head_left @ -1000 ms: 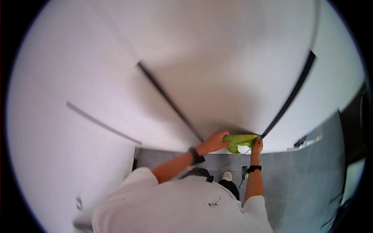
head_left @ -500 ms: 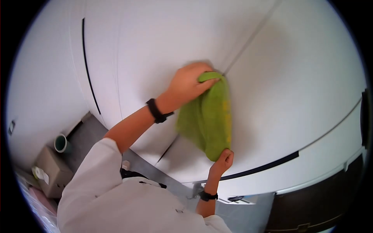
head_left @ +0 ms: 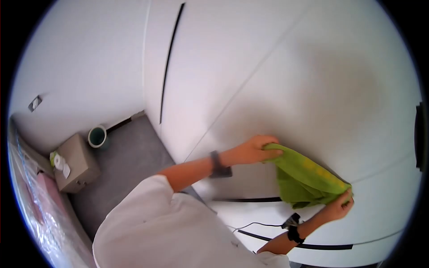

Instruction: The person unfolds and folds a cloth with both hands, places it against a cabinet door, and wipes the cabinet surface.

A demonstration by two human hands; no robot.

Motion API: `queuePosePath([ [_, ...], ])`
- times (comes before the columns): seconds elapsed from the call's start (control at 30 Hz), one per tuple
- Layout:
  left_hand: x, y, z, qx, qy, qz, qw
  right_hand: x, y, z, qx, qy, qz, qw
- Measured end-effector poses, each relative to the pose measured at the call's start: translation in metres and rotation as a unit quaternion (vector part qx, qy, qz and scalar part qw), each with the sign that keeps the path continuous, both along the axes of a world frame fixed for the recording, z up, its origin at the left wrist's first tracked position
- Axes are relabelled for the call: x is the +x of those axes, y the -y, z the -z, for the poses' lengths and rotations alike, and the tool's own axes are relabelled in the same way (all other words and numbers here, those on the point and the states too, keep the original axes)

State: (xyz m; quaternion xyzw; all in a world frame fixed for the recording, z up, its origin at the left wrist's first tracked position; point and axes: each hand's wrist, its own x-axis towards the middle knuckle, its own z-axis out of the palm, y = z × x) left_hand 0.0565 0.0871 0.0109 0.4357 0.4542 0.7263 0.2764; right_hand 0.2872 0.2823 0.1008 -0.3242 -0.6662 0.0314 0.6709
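A green cloth (head_left: pixel 304 178) with a yellow pattern along one edge is stretched between my hands, close against the white panel front (head_left: pixel 250 107). My left hand (head_left: pixel 254 151) pinches its upper left corner, thumb over the fabric. At the lower right corner my right hand (head_left: pixel 338 208) is closed round the cloth. Loose folds hang below the taut edge. Whether the cloth presses on the panel I cannot tell.
Long black strips (head_left: pixel 172 62) run along the panels. On the grey floor (head_left: pixel 129 156) at left stand a small cabinet (head_left: pixel 78 163) with a paper roll on it, and a bin (head_left: pixel 97 137). Plastic sheeting (head_left: pixel 53 236) covers something pink. A dark cable (head_left: pixel 257 224) lies near my right wrist.
Both hands have moved right with the cloth, the left one also downward. The cloth has swung from upright to a slant. My view has turned, showing more floor at left.
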Motion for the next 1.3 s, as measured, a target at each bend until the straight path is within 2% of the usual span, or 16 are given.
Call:
queuePosePath([
  [0.1,-0.012,-0.001,0.019,0.002,-0.098,0.027,0.995,-0.01,0.032,-0.01,-0.071,-0.119,-0.054,0.989],
  [0.27,0.007,-0.007,0.029,0.054,0.01,0.167,0.984,-0.009,0.051,-0.026,-0.06,-0.037,0.182,0.981],
  [0.4,-0.007,0.007,0.04,0.087,0.001,0.134,0.987,-0.031,0.088,-0.031,0.135,-0.075,0.167,0.974],
  [0.5,-0.051,0.044,0.072,0.105,0.021,-0.044,0.993,-0.099,0.124,-0.027,0.056,-0.035,0.122,0.99],
  [0.53,-0.065,0.073,0.077,0.02,0.131,-0.004,0.991,-0.118,0.128,-0.02,0.029,0.062,0.134,0.989],
  [0.57,-0.097,0.097,0.079,-0.057,0.228,0.032,0.971,-0.147,0.139,-0.005,0.014,0.085,0.051,0.995],
  [0.67,-0.164,0.125,0.161,-0.055,0.178,-0.126,0.974,-0.211,0.155,0.035,0.032,0.266,-0.089,0.959],
  [0.73,-0.202,0.148,0.19,-0.058,0.241,-0.175,0.953,-0.247,0.196,0.045,-0.065,0.409,-0.159,0.896],
  [0.83,-0.252,0.151,0.258,-0.094,0.324,-0.271,0.901,-0.303,0.219,0.1,-0.004,0.512,-0.317,0.799],
  [0.93,-0.31,0.149,0.36,-0.221,0.139,-0.438,0.86,-0.371,0.249,0.143,-0.03,0.558,-0.421,0.714],
  [0.97,-0.311,0.161,0.327,-0.192,0.269,-0.436,0.837,-0.381,0.265,0.147,-0.077,0.572,-0.435,0.691],
  [1.0,-0.353,0.149,0.434,-0.229,-0.068,-0.552,0.799,-0.399,0.269,0.162,-0.073,0.557,-0.476,0.677],
  [1.07,-0.361,0.169,0.435,-0.284,0.097,-0.495,0.816,-0.416,0.28,0.181,-0.177,0.556,-0.497,0.643],
  [1.1,-0.344,0.182,0.382,-0.128,0.284,-0.372,0.874,-0.416,0.274,0.207,-0.052,0.547,-0.5,0.669],
  [1.17,-0.351,0.186,0.378,-0.173,0.131,-0.362,0.906,-0.414,0.278,0.201,-0.009,0.623,-0.424,0.658],
  [1.3,-0.383,0.196,0.404,-0.022,0.225,-0.241,0.944,-0.404,0.267,0.178,-0.068,0.584,-0.378,0.716],
])
